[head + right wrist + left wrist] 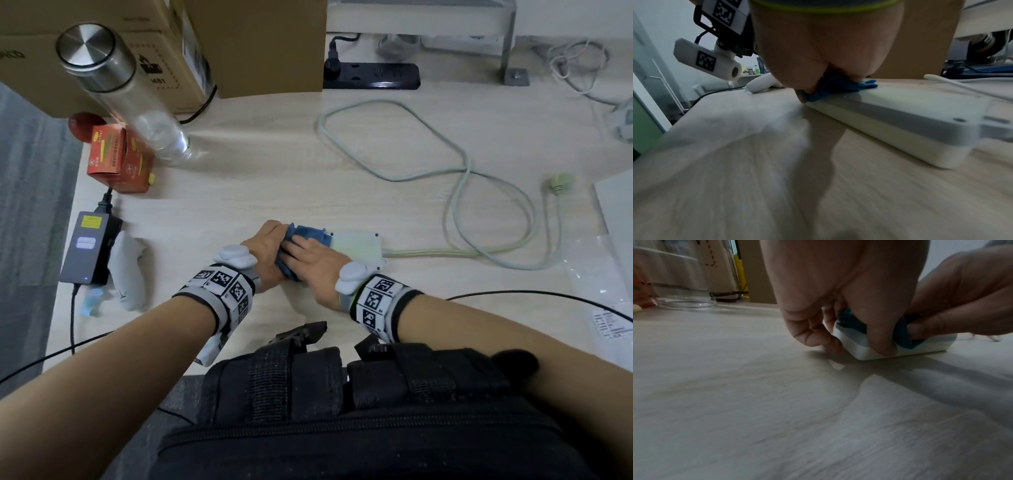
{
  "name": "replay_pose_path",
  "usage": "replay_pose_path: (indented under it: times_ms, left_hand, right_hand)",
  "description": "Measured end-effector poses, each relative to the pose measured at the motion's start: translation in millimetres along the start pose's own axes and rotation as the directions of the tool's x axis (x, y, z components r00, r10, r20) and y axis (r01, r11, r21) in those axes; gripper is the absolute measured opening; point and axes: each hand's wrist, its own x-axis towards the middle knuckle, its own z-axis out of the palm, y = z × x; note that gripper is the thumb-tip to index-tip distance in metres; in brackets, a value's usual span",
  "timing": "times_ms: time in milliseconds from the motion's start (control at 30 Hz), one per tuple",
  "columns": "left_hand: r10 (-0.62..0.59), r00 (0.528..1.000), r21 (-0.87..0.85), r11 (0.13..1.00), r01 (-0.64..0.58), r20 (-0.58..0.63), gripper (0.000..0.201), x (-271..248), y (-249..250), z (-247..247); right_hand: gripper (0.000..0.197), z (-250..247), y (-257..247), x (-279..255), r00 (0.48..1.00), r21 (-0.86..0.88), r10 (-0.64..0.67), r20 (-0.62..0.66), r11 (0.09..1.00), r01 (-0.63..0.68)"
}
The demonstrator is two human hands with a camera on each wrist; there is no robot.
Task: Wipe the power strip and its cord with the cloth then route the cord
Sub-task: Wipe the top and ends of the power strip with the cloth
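A pale green power strip (356, 245) lies flat on the wooden desk (274, 178). My left hand (277, 236) grips its left end, with the thumb on the near side and the fingertips (826, 340) on the end face. My right hand (301, 250) holds a bunched blue cloth (308, 234) and presses it on the strip's top near that end. The cloth (840, 87) shows under my palm in the right wrist view, beside the bare part of the strip (900, 116). The green cord (459, 192) leaves the strip's right end, loops across the desk and ends in a loose plug (560, 183).
At the left stand a steel-capped glass bottle (120, 92), an orange carton (118, 161), a black power adapter (90, 246) and a white controller (128, 274). Cardboard boxes (257, 44) and a black power strip (373, 75) sit at the back. A thin black cable (548, 296) crosses the front right.
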Motion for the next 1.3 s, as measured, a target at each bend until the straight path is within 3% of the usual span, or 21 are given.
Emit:
replay_pose_path:
  times_ms: [100,200,333,467,633,767,900,967,1133,1300]
  left_hand:
    - [-0.012,1.0,-0.005,1.0,0.012,0.002,0.07,0,0,-1]
    - [-0.014,1.0,0.01,1.0,0.014,0.011,0.086,-1,0,-3]
    - [-0.02,0.999,0.012,1.0,0.019,0.035,0.086,-3,2,-6]
    - [-0.019,0.999,-0.003,1.0,0.019,0.038,0.087,-4,-1,-6]
    - [-0.013,1.0,-0.071,0.997,0.014,0.007,0.085,-3,0,-3]
    - [0.005,1.0,-0.088,0.996,-0.003,0.022,0.073,-3,-2,-3]
    - [-0.004,0.999,-0.034,0.999,0.005,0.034,0.084,-2,-1,-5]
    - [-0.032,0.998,0.008,0.999,0.032,0.052,0.088,-2,0,-7]
    - [-0.045,0.996,0.019,0.999,0.043,0.078,0.09,-2,0,-7]
    - [-0.035,0.998,-0.002,0.999,0.035,0.057,0.09,-1,-4,-4]
  right_hand:
    - [0.065,2,19,-22,0.998,-0.008,0.049,0.029,0.999,-0.049]
    - [0.068,3,46,-64,0.997,-0.036,0.03,-0.075,0.999,-0.033]
    - [0.08,7,79,-114,0.995,-0.037,0.033,-0.093,0.999,-0.036]
    - [0.071,9,68,-98,0.995,-0.121,0.008,-0.104,0.992,-0.02]
    - [0.057,11,29,-37,0.992,-0.083,-0.042,-0.119,0.996,0.032]
    - [0.055,8,17,-9,0.997,-0.055,-0.053,-0.056,0.997,0.05]
    - [0.063,9,33,-33,0.984,-0.082,-0.131,-0.118,0.989,0.121]
    - [0.072,11,49,-58,0.984,-0.076,-0.112,-0.141,0.992,0.102]
    - [0.071,8,80,-111,0.98,-0.066,-0.056,-0.192,0.997,0.044]
    - [0.066,11,70,-99,0.987,-0.075,-0.056,-0.153,0.996,0.045]
